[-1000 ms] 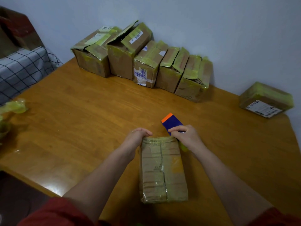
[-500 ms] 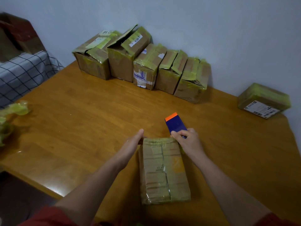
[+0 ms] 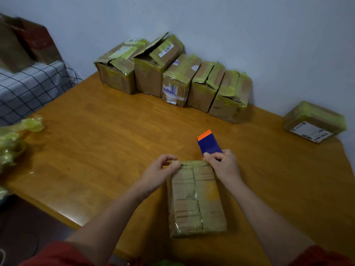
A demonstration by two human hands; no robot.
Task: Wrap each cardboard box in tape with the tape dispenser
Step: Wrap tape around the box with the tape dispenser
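A flat cardboard box (image 3: 195,198) wrapped in clear yellowish tape lies on the wooden table (image 3: 99,143) in front of me. At the box's far left corner my left hand (image 3: 160,170) has its fingers curled, the thumb pressing on the top edge. My right hand (image 3: 223,164) grips a blue tape dispenser (image 3: 208,144) with an orange tip at the box's far right corner. The dispenser points away from me, above the table.
Several taped cardboard boxes (image 3: 172,73) stand in a row along the back wall. One more taped box (image 3: 314,121) with a white label lies at the far right. Crumpled yellow tape (image 3: 15,139) sits at the table's left edge, beside a checked cloth (image 3: 28,87).
My left hand went from flat beside the box's corner to curled on its far edge. The right hand with the dispenser stayed at the far right corner.
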